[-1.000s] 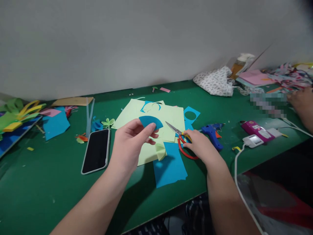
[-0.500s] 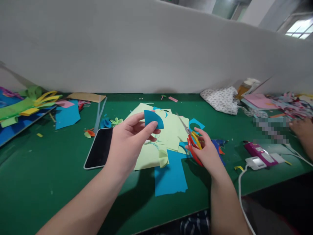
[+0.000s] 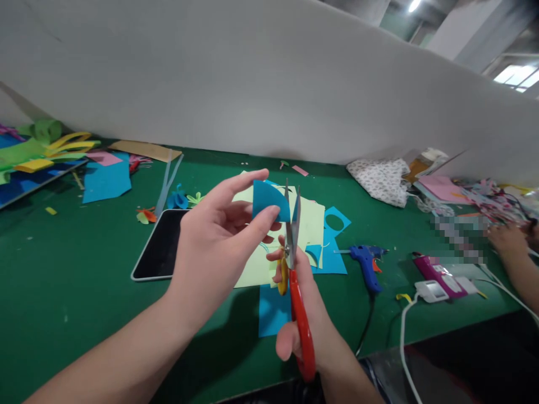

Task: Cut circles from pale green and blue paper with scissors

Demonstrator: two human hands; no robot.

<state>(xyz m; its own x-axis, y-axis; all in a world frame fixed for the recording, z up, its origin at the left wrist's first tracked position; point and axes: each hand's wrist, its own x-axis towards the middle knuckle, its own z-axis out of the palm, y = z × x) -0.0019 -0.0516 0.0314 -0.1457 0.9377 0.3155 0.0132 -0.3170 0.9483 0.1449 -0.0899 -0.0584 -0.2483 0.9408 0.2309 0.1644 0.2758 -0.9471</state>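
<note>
Between thumb and fingers, my left hand (image 3: 223, 230) pinches a blue paper quarter circle (image 3: 267, 203), its curved edge facing right. My right hand (image 3: 309, 303) grips scissors (image 3: 298, 314) with red and yellow handles. The scissor blades point up, slightly parted, right at the curved edge of the blue paper; whether paper lies between them I cannot tell. Below both hands lie pale green paper sheets (image 3: 310, 224) and a blue paper sheet (image 3: 273, 320). A blue scrap with a round hole (image 3: 336, 220) rests to their right.
A blue glue gun (image 3: 368, 264) lies right of the papers, its cord running to the front edge. A tablet (image 3: 158, 247) lies at left. Further right are a purple packet (image 3: 442, 275), a white cable (image 3: 403, 348), a patterned cloth (image 3: 379, 179) and another person's hand (image 3: 507, 241).
My right hand has brought the scissors leftward and turned them upright, up to the blue paper in my left hand. The glue gun is now uncovered.
</note>
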